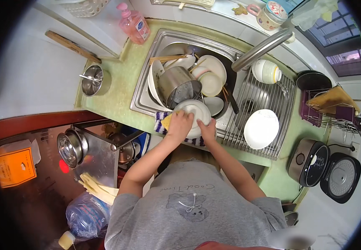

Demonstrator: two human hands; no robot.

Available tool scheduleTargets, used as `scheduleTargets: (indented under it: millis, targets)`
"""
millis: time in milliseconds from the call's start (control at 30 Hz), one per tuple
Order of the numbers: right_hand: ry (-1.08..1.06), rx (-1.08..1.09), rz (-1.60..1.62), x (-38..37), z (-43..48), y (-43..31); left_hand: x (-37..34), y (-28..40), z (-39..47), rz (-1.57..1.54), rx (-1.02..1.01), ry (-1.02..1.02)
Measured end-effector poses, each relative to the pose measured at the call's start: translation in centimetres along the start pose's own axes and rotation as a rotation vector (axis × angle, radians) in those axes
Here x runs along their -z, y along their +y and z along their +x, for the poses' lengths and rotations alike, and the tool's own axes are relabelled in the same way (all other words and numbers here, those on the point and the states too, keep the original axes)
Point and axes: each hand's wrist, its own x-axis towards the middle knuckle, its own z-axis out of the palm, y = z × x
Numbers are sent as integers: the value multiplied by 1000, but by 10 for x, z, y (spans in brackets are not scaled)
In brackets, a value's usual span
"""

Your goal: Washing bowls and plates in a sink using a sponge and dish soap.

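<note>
A white plate [201, 111] is held over the front edge of the sink. My left hand [181, 125] presses a yellow sponge [166, 122] against its left part. At the plate's right rim, my right hand [207, 129] grips with the thumb on top. Just beyond the plate, a steel pot [175, 79] lies tilted in the sink [143, 90] with suds inside. Around it are piled bowls, plates [213, 67], wooden chopsticks [168, 58] and a black-handled utensil [233, 103]. A striped cloth [159, 125] lies along the counter edge under my hands.
On the metal drying rack [230, 134] at the right rest a white oval plate [261, 129] and stacked bowls [264, 71]. The faucet [258, 51] arches above. A pink soap bottle [134, 26] and a steel pot [96, 80] stand left; an opened rice cooker [308, 162] stands right.
</note>
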Motion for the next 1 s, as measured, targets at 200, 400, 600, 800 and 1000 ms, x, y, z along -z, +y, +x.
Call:
scheduleTargets:
  millis: [200,400,600,800,1000]
  targets:
    - [28,77,-81,3,3,9,1,11,-24,65,-76,121]
    - [25,118,-90,3,-1,7,-5,19,-37,129,-73,45]
    - [11,73,-25,2,0,3,-6,6,-12,9,-37,-14]
    - [-9,116,-52,4,-1,4,-4,7,-26,50,-104,99]
    - [-3,129,-21,3,9,12,-14,21,12,-138,-140,19]
